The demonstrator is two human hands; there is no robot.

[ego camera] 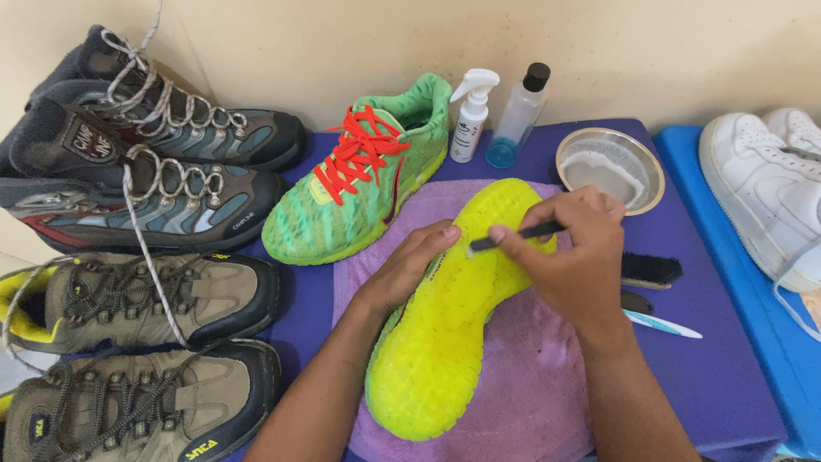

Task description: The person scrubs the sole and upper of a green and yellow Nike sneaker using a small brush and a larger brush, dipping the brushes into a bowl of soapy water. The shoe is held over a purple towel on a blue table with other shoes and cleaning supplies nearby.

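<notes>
Neon-yellow shoe (445,334) lies sole-up on purple towel (530,376), mid-table near front edge. Left hand (410,261) is clamped on its side edge; right hand (569,252) is pinched shut on a thin dark brush (517,235) w/ tip touching the sole. Shoe looks light, rubbery, flexible; best held by midsole sides. Matching green shoe (359,184) sits behind.

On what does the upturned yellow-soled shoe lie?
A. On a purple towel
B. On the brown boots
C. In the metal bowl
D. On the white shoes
A: the shoe lies sole up on the purple towel, held by the left hand, while the right hand holds a small dark brush to its sole.
</notes>
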